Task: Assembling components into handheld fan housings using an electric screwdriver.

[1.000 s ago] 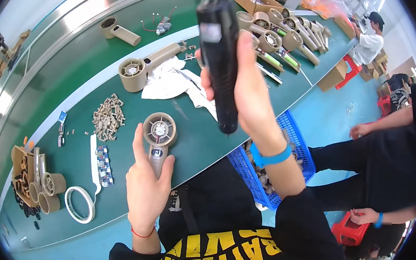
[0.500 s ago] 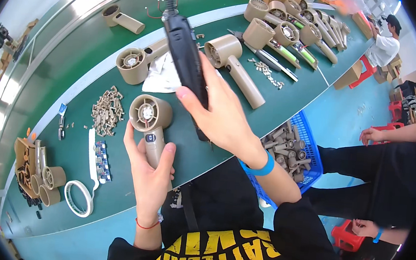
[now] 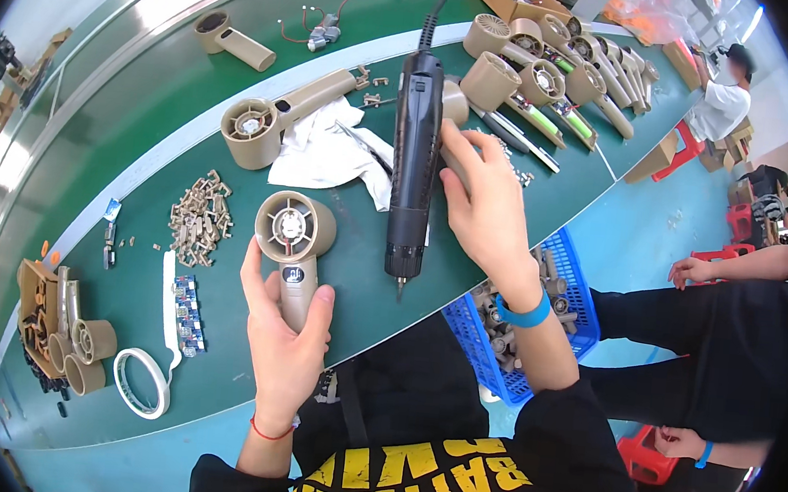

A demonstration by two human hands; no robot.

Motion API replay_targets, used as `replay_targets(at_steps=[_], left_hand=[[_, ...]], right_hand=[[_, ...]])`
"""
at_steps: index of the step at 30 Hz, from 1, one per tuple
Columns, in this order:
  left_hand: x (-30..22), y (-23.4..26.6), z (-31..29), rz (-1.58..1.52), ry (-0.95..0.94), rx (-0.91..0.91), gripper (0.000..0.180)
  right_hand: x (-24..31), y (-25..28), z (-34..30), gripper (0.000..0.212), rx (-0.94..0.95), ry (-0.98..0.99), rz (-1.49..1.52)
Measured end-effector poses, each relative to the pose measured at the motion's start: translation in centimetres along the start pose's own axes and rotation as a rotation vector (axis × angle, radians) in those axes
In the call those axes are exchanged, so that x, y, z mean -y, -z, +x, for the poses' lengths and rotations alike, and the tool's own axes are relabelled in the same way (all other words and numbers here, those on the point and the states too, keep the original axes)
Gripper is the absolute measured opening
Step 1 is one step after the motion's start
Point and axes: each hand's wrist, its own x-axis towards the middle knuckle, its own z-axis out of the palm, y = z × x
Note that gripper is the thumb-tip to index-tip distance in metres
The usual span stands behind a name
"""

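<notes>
My left hand (image 3: 286, 358) is closed around the handle of a beige handheld fan (image 3: 296, 298), its round head tilted up and a small display showing on the handle. To the right, a black electric screwdriver (image 3: 412, 168) hangs upright from its cord, bit downward, with no fingers around it. Just beyond it, my right hand (image 3: 487, 203) has its thumb and fingers around the handle of a second beige fan (image 3: 455, 103). The screwdriver and my fingers hide much of that fan. A white cloth (image 3: 323, 151) lies under another fan (image 3: 252, 131).
Several fans, some with exposed green cells, crowd the bench's far right (image 3: 544, 81). Small beige parts (image 3: 199, 220) are heaped at left, near circuit boards (image 3: 188, 312) and a tape roll (image 3: 140, 383). A blue basket (image 3: 585, 310) of beige parts stands below; a person stands beside it.
My right hand has let go of the screwdriver, which now hangs upright further right, and has taken hold of the second fan, shifting it right. My left hand still holds its fan.
</notes>
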Motion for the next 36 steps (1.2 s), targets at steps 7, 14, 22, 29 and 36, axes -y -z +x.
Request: replay_targets(at_steps=[7, 14, 22, 29, 36], left_hand=[[0.4, 0.0, 0.0, -0.032, 0.029, 0.033, 0.077], [0.4, 0.1, -0.1, -0.021, 0.005, -0.014, 0.073], [0.0, 0.3, 0.2, -0.026, 0.014, 0.022, 0.077], [0.9, 0.1, -0.4, -0.015, -0.029, -0.055, 0.075], [0.6, -0.6, -0.7, 0.013, -0.063, 0.02, 0.071]], right_hand=[[0.4, 4.0, -1.5, 0.057, -0.446, -0.239, 0.511], [-2.0, 7.4, -3.9, 0.058, -0.131, -0.366, 1.446], [4.9, 14.1, -7.3, 0.06, -0.458, 0.739, 1.192], [1.9, 10.9, -7.1, 0.065, -0.274, -0.068, 1.392], [0.1, 11.4, -7.2, 0.056, -0.394, -0.338, 1.767]])
